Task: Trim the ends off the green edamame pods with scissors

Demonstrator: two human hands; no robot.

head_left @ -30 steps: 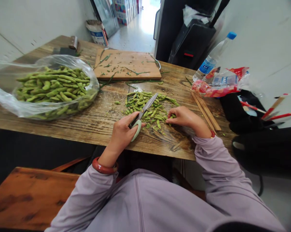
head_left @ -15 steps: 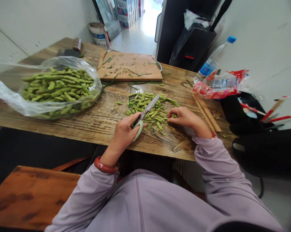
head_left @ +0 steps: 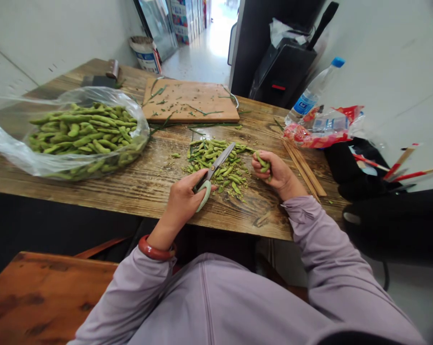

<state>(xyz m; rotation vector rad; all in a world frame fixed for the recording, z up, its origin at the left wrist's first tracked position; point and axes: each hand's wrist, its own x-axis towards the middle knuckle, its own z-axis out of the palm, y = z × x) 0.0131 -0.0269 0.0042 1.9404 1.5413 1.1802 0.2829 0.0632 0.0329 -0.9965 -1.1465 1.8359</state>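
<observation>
My left hand (head_left: pixel 185 196) is closed around the pale green handles of a pair of scissors (head_left: pixel 220 162). The blades point up and to the right, over a loose pile of green soybean pods (head_left: pixel 209 152) and trimmings on the wooden table. To the right of that pile, my right hand (head_left: pixel 275 175) is raised a little with the fingers curled around soybean pods (head_left: pixel 263 164); how many it holds I cannot tell. A clear plastic bag (head_left: pixel 144 132) at the left is filled with more pods (head_left: pixel 88 129).
Behind the pile lies a cutting board (head_left: pixel 193 98) with green scraps on it. A cleaver (head_left: pixel 112 69) rests at the far left. At the right are wooden chopsticks (head_left: pixel 302 165), a water bottle (head_left: pixel 311 91), a red plastic packet (head_left: pixel 317 134) and a black holder (head_left: pixel 345 160).
My right hand has lifted off the table and turned, with pods now showing in its fingers. My left hand and the scissors stay almost in place.
</observation>
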